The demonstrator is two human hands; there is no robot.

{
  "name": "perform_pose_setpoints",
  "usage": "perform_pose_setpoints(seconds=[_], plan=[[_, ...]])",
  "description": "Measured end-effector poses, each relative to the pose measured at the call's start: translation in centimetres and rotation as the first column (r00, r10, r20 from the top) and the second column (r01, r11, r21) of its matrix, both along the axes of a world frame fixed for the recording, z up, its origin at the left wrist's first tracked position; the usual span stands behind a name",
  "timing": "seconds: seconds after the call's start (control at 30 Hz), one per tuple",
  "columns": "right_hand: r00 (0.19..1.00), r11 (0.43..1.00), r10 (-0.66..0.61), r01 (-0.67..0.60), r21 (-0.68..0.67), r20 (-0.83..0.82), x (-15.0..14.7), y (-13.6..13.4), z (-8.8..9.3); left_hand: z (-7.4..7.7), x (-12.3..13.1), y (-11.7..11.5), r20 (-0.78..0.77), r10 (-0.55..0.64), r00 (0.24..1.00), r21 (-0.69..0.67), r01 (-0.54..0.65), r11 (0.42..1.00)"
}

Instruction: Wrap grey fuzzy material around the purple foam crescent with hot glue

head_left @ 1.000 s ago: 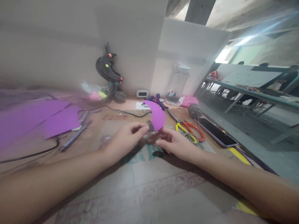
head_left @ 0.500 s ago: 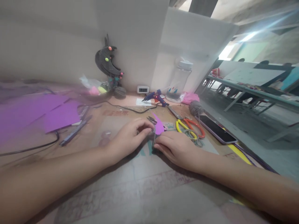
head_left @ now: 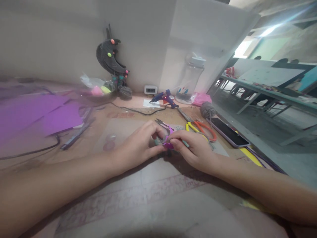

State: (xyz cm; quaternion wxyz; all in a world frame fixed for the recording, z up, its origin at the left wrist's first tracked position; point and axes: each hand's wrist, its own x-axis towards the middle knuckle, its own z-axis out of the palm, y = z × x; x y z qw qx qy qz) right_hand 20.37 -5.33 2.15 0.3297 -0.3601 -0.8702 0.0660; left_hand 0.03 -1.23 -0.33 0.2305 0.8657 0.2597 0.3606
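My left hand [head_left: 142, 142] and my right hand [head_left: 194, 147] meet over the middle of the mat, fingertips pinched close together. Grey yarn [head_left: 164, 140] shows between the fingertips, partly hidden by them. A bright purple cut piece [head_left: 170, 128] shows behind and below the fingers; whether it is held or lies on the mat I cannot tell. Small dark thread snips [head_left: 159, 122] lie just beyond my left fingers. Beside my right hand are scissors with yellow and orange handles [head_left: 205, 129], a strand of grey yarn across them.
A glue gun [head_left: 164, 97] with a red light rests at the back, its cord running left. A yarn ball [head_left: 206, 109] and a phone [head_left: 230, 133] lie right; purple sheets [head_left: 61, 120] left. A bottle [head_left: 189, 81], a clock [head_left: 150, 89] and a dark crescent ornament [head_left: 106, 58] stand behind.
My hands have drawn together at the fingertips, the right one moving up toward the left. The strand stretched between them is now bunched there, and the purple piece is more covered.
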Motion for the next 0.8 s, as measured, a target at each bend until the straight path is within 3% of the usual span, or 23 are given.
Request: perform_pose_setpoints(seconds=[0.33, 0.57, 0.67, 0.8], plan=[[0.975, 0.979, -0.134, 0.102, -0.178, -0.178, 0.5, 0.9, -0.4, 0.2, -0.1, -0.1, -0.031, -0.002, 1.0, 0.011, 0.002, 1.0], [0.928, 0.876, -0.176, -0.005, -0.482, -0.329, 0.4, 1.3, 0.3, 0.4, -0.2, -0.3, -0.029, -0.006, 1.0, 0.014, 0.007, 1.0], [0.955, 0.857, -0.193, 0.052, -0.512, -0.226, 0.8, 1.9, 1.3, 0.4, -0.3, -0.3, -0.025, 0.0, 1.0, 0.016, 0.001, 1.0], [0.981, 0.922, -0.191, 0.192, -0.336, 0.037, 1.7, 2.1, 2.4, 0.3, -0.3, -0.2, -0.029, 0.008, 1.0, 0.028, -0.007, 1.0]])
